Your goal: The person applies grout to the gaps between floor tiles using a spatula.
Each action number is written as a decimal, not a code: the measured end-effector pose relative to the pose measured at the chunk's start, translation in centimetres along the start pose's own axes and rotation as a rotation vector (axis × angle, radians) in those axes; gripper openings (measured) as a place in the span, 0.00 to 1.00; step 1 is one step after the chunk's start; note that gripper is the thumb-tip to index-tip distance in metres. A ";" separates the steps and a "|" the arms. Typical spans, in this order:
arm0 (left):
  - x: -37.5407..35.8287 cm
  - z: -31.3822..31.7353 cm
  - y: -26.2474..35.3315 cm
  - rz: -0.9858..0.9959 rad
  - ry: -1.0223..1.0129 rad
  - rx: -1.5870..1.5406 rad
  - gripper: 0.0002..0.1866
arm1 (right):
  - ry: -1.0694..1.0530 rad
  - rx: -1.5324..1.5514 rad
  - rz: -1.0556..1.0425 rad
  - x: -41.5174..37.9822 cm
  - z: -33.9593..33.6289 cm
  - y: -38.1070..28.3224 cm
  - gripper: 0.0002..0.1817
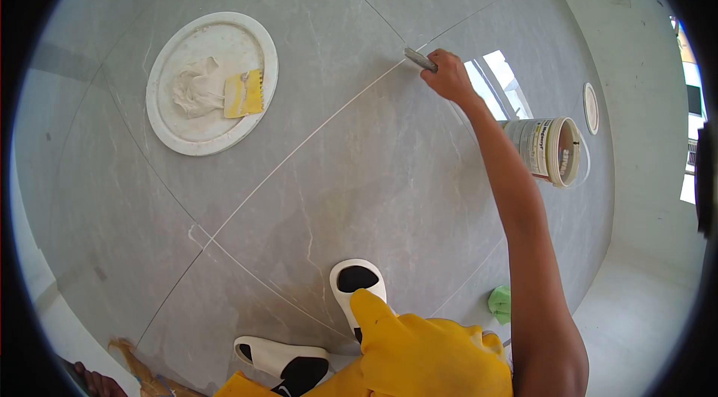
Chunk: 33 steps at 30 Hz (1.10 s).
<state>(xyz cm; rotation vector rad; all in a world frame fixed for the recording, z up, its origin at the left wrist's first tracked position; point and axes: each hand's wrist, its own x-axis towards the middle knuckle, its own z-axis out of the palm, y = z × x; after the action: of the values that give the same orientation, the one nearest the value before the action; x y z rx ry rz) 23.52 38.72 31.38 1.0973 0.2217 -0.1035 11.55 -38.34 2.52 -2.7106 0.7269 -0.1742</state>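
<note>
Fingers of the right hand (449, 77) grip a grey tool (419, 59), long axis across the white joint (314, 131), far end. How the left hand (105, 384) closes, I cannot tell.

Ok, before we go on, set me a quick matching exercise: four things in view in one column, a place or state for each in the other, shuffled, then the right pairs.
1. yellow notched spreader
2. right hand
3. bucket
4. white slippers

A. worn over black socks
B. lettering printed on its side
C. lying on the round white tray, by the pale paste
D. gripping a grey tool at a tile joint

Pairs: 1-C, 2-D, 3-B, 4-A
</note>
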 end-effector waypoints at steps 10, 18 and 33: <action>1.6 2.4 -0.9 -0.040 -0.064 0.022 0.12 | -0.454 -0.556 -0.221 0.9 -2.0 2.5 0.12; 2.9 0.7 0.9 -0.152 -0.150 0.006 0.12 | -0.004 -0.228 0.007 3.7 2.1 1.6 0.14; 2.8 0.3 2.9 -0.393 -0.573 -0.174 0.11 | -0.448 0.401 -0.147 -13.5 9.7 -26.9 0.12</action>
<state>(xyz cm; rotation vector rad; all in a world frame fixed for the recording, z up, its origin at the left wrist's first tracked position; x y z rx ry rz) 26.85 39.86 33.42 0.8008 -0.0728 -0.7262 14.42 -6.82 2.20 -2.2947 0.3186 0.2261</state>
